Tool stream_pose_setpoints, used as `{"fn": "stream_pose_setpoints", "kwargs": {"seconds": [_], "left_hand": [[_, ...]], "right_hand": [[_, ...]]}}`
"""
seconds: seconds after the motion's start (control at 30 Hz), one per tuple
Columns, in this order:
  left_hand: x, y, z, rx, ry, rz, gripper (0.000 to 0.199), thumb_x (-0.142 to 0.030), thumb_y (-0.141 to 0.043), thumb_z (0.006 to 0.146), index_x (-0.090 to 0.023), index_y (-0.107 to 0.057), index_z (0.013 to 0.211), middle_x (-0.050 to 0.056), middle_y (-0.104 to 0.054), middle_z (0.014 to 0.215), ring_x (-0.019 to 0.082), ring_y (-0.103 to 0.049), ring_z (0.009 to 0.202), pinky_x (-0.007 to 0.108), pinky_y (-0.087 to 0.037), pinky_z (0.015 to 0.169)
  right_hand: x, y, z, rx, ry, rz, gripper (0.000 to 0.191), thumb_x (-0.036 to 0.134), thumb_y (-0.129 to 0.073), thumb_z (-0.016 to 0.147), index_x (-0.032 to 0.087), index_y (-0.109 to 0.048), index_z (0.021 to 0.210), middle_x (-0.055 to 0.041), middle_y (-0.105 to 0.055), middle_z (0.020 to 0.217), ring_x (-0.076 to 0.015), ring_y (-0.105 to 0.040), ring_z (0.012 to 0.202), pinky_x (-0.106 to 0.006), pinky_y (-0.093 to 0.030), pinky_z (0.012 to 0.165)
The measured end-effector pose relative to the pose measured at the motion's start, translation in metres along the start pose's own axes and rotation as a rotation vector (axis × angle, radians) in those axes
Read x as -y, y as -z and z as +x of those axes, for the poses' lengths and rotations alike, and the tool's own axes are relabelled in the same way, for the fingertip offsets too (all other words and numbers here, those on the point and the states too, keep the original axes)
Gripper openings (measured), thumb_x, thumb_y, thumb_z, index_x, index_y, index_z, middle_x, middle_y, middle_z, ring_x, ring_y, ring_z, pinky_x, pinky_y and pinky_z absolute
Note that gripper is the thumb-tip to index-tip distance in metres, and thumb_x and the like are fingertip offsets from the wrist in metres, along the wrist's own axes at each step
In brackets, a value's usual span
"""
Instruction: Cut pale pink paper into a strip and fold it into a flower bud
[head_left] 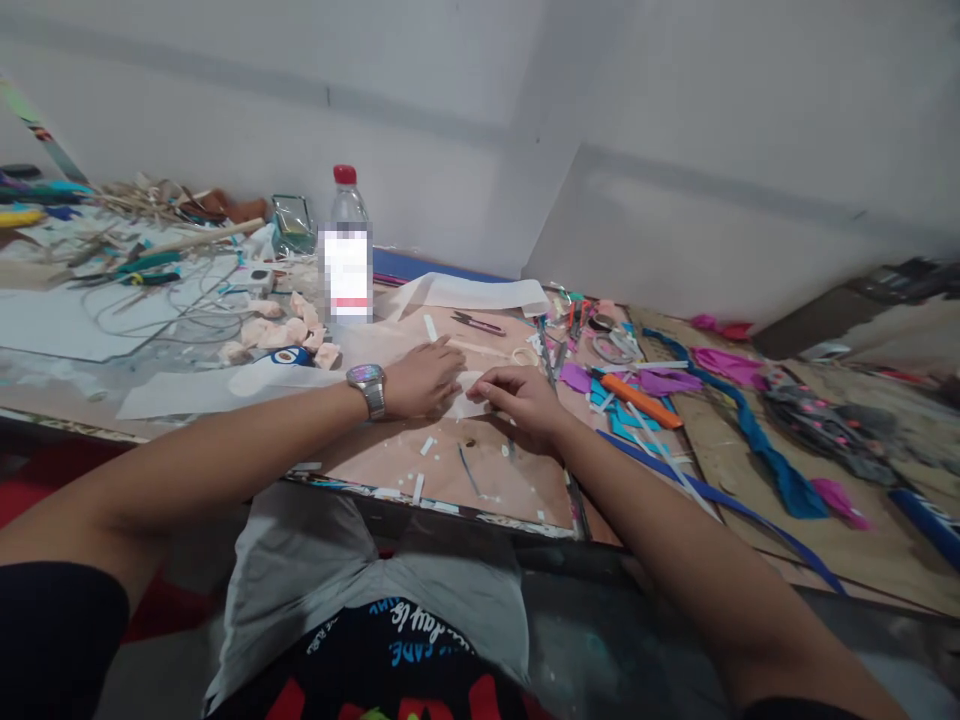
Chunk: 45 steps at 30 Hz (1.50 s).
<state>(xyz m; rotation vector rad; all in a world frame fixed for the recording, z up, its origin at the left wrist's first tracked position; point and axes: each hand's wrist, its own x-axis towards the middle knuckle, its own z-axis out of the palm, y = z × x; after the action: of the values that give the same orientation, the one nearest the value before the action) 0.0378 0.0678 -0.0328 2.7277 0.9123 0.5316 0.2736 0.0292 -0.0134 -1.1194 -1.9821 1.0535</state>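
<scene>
My left hand (421, 382), with a metal watch (367, 388) on its wrist, lies palm down on the table with its fingers stretched out. Its fingertips rest beside a thin whitish piece of paper (466, 406). From the right, my right hand (525, 400) pinches the edge of that paper between thumb and forefinger. Just beyond the hands are dark thread snips (480, 323), a thin pale stick (480, 347) and a small tan ring (525, 356). A long white strip (180, 392) runs out to the left under my left forearm.
A red-capped bottle (350, 205) stands behind my left hand, near crumpled peach pieces (281, 332) and pliers (150, 278). A curled white sheet (480, 295) lies at the back. On the right are an orange cutter (637, 400), blue ribbon (772, 460) and purple scraps (667, 380).
</scene>
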Motion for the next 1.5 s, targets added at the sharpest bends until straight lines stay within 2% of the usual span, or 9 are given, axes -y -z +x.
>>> {"fn": "stream_pose_setpoints", "kwargs": {"seconds": [0.1,0.3,0.53,0.7,0.83,0.97,1.2,1.3,1.5], "left_hand": [[0.002,-0.002,0.002,-0.021,-0.01,-0.032,0.026,-0.036,-0.051,0.1,-0.017,-0.063,0.114,0.011,-0.068,0.121,0.021,-0.062,0.121,0.053,-0.022,0.136],[0.002,-0.006,0.0,-0.058,-0.026,-0.096,0.03,-0.037,-0.059,0.097,-0.016,-0.058,0.119,0.01,-0.067,0.117,0.02,-0.064,0.112,0.052,-0.023,0.137],[-0.001,-0.004,0.0,-0.062,-0.03,-0.139,0.046,-0.039,-0.067,0.093,-0.016,-0.054,0.13,0.015,-0.066,0.134,0.028,-0.063,0.127,0.056,-0.026,0.135],[-0.005,-0.001,-0.001,-0.049,-0.028,-0.182,0.058,-0.043,-0.075,0.088,-0.017,-0.054,0.135,0.016,-0.065,0.135,0.032,-0.061,0.133,0.057,-0.03,0.131],[-0.006,-0.002,-0.003,-0.033,0.018,-0.21,0.069,-0.048,-0.077,0.086,-0.017,-0.05,0.141,0.018,-0.06,0.141,0.034,-0.055,0.139,0.053,-0.041,0.122],[-0.003,-0.005,-0.003,-0.037,0.047,-0.218,0.07,-0.052,-0.08,0.082,-0.015,-0.052,0.135,0.018,-0.062,0.133,0.032,-0.063,0.121,0.048,-0.052,0.104],[-0.002,-0.002,0.0,-0.05,-0.117,-0.142,0.038,-0.052,-0.074,0.089,-0.022,-0.065,0.11,0.01,-0.067,0.127,0.027,-0.061,0.127,0.054,-0.034,0.129],[-0.003,0.0,0.0,-0.026,-0.132,-0.12,0.036,-0.051,-0.071,0.092,-0.02,-0.066,0.11,0.011,-0.067,0.132,0.027,-0.06,0.13,0.053,-0.027,0.134],[-0.002,-0.001,0.001,-0.017,-0.135,-0.109,0.043,-0.052,-0.072,0.091,-0.019,-0.068,0.117,0.012,-0.069,0.128,0.027,-0.063,0.127,0.054,-0.031,0.132]], "right_hand": [[-0.002,0.001,0.003,-0.038,-0.003,0.007,0.049,0.062,-0.067,0.091,0.014,-0.078,0.093,-0.0095,-0.077,0.093,-0.0161,-0.069,0.083,-0.026,-0.056,0.071],[-0.017,0.004,0.015,-0.153,-0.042,-0.006,0.043,0.051,-0.072,0.084,0.013,-0.074,0.103,-0.0068,-0.073,0.086,-0.0112,-0.062,0.067,-0.023,-0.05,0.061],[-0.029,0.002,0.018,-0.16,-0.064,-0.038,0.037,0.042,-0.076,0.078,0.013,-0.075,0.101,-0.005,-0.072,0.079,-0.0112,-0.062,0.066,-0.021,-0.049,0.06],[-0.032,0.003,0.019,-0.189,-0.033,-0.092,0.037,0.037,-0.077,0.075,0.016,-0.075,0.104,-0.0056,-0.073,0.087,-0.0135,-0.067,0.075,-0.024,-0.053,0.067],[-0.031,0.004,0.019,-0.191,0.001,-0.154,0.033,0.033,-0.077,0.074,0.017,-0.076,0.103,-0.006,-0.074,0.095,-0.0131,-0.067,0.075,-0.026,-0.054,0.071],[-0.028,0.005,0.018,-0.18,0.025,-0.208,0.033,0.032,-0.076,0.076,0.017,-0.076,0.105,-0.0058,-0.074,0.094,-0.0124,-0.065,0.074,-0.026,-0.053,0.071],[-0.024,0.004,0.016,-0.147,0.035,-0.261,0.036,0.031,-0.076,0.079,0.016,-0.077,0.111,-0.0063,-0.074,0.093,-0.0129,-0.065,0.077,-0.026,-0.052,0.072],[-0.023,0.003,0.015,-0.131,0.04,-0.256,0.036,0.031,-0.076,0.079,0.016,-0.076,0.112,-0.0067,-0.074,0.097,-0.0133,-0.066,0.079,-0.026,-0.053,0.073],[-0.021,0.002,0.015,-0.12,0.04,-0.242,0.026,0.031,-0.078,0.075,0.014,-0.072,0.095,-0.005,-0.072,0.088,-0.0131,-0.065,0.074,-0.026,-0.051,0.072]]}}
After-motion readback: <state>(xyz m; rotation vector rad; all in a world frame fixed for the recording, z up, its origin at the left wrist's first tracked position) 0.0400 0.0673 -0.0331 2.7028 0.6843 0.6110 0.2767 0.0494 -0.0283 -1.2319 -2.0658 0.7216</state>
